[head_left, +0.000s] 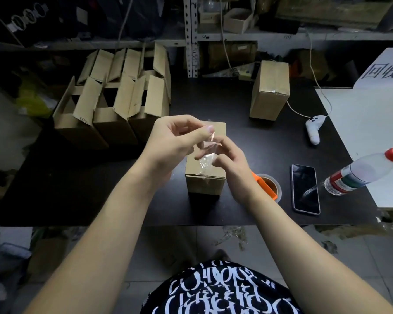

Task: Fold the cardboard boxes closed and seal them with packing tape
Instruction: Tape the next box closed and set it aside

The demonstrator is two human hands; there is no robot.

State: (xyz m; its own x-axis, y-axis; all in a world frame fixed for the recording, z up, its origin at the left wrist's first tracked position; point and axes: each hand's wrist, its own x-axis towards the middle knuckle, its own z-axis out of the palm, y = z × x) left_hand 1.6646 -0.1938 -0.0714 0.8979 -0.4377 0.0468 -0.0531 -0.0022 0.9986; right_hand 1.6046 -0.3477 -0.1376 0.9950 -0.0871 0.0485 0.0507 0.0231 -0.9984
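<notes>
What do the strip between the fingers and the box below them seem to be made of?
The strip is probably thin clear plastic tape, glossy: see-through, wrinkled, catching light. The box looks like matte brown cardboard: dull face, folded flap edge.

This is a small packing or stock room. Slotted steel shelving (191,35) crammed with cartons runs along the back. A dark desk (77,189) carries a cluster of open cardboard boxes (114,103), a sealed box (270,91) and a roll of packing tape (269,185).
</notes>
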